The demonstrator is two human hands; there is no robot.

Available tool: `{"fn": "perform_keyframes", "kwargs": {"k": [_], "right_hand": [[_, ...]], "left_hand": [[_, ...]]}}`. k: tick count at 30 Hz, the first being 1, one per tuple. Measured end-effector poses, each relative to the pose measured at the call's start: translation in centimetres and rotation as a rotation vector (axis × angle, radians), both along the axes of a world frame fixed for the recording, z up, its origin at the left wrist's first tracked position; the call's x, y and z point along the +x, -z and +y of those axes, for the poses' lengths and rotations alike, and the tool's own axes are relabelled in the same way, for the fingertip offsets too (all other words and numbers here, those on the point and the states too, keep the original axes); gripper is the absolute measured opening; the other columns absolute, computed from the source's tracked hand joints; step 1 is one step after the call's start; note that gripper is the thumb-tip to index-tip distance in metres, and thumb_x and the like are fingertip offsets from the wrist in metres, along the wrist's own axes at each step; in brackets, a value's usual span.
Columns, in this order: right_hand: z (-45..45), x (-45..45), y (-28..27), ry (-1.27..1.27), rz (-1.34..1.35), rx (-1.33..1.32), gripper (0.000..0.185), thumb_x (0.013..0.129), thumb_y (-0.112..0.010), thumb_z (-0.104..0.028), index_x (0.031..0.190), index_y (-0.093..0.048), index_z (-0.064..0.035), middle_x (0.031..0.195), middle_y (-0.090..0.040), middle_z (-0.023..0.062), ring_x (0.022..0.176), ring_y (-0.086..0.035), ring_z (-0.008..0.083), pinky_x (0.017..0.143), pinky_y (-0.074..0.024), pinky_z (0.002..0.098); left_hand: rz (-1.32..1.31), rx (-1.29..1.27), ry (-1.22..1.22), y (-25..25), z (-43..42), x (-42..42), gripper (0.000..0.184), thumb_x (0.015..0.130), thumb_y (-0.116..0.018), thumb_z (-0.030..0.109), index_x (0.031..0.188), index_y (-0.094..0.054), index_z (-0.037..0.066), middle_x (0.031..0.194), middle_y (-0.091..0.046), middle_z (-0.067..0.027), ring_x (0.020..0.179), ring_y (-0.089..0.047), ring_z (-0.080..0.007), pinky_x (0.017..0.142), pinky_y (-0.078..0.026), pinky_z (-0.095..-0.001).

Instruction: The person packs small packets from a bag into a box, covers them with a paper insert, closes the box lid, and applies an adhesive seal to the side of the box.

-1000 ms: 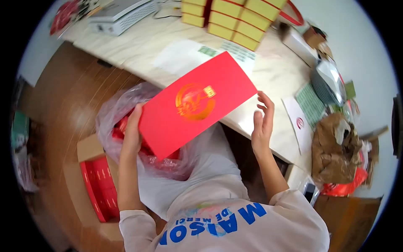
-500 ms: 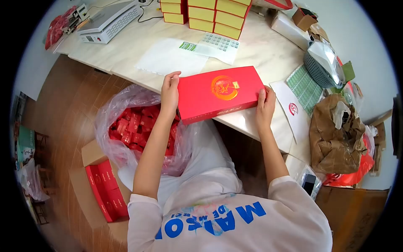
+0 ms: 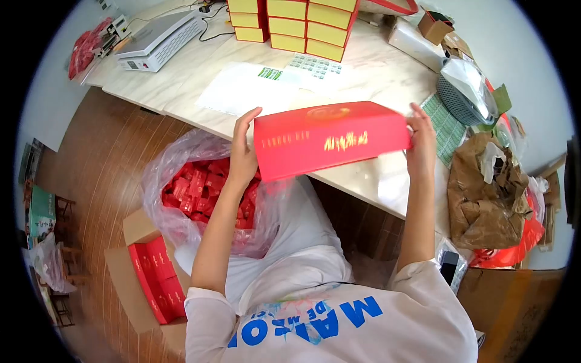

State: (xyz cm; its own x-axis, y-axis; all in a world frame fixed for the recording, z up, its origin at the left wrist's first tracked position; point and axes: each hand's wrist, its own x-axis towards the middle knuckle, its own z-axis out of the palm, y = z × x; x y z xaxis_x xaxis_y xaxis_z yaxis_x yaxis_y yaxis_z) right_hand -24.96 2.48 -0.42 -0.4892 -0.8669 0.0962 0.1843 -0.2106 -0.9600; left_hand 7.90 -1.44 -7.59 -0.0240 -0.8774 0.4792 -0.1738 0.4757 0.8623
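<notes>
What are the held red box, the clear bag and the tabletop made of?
Red box: probably smooth, stiff cardboard, by its straight edges; gold print. Bag: likely thin plastic, see-through and crinkled. Tabletop: glossy, pale, veined; marble or a look-alike, I can't tell.

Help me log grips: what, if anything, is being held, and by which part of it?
A red box, by its two short ends: left hand at one, right hand at the other.

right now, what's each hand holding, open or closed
Left hand: closed on the red box's left end.
Right hand: closed on its right end.
</notes>
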Motion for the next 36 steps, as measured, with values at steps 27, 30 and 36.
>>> {"fn": "perform_keyframes", "kwargs": {"k": [27,30,36], "right_hand": [[-0.8,6.1,7.0,0.082,1.237,0.076,0.023,0.086,-0.048,-0.003,0.100,-0.065,-0.0100,0.061,-0.057,0.0091,0.050,-0.055,0.0222,0.052,-0.0437,0.0338],[-0.4,8.0,6.3,0.206,1.259,-0.221,0.020,0.093,-0.043,-0.002,0.106,-0.058,0.0002,0.083,-0.058,0.0088,0.073,-0.054,0.0140,0.066,-0.0447,0.0271],[3.3,19.3,7.3,-0.515,1.088,-0.630,0.018,0.078,-0.055,0.004,0.094,-0.061,-0.0014,0.080,-0.060,0.0129,0.072,-0.056,0.0265,0.064,-0.0445,0.0390]], "left_hand": [[0.403,0.495,0.135,-0.1,-6.9,1.6,0.036,0.099,-0.044,0.033,0.116,-0.059,0.005,0.100,-0.061,-0.0032,0.093,-0.056,-0.0116,0.082,-0.043,-0.0269],[0.461,0.275,-0.088,2.0,-2.7,6.6,0.029,0.100,-0.043,0.027,0.106,-0.063,0.006,0.088,-0.059,0.0004,0.083,-0.055,-0.0087,0.075,-0.042,-0.0241],[0.444,0.629,-0.528,16.2,8.1,14.3,0.024,0.099,-0.044,0.020,0.106,-0.062,0.005,0.090,-0.062,-0.0013,0.081,-0.056,-0.0097,0.075,-0.044,-0.0234]]}}
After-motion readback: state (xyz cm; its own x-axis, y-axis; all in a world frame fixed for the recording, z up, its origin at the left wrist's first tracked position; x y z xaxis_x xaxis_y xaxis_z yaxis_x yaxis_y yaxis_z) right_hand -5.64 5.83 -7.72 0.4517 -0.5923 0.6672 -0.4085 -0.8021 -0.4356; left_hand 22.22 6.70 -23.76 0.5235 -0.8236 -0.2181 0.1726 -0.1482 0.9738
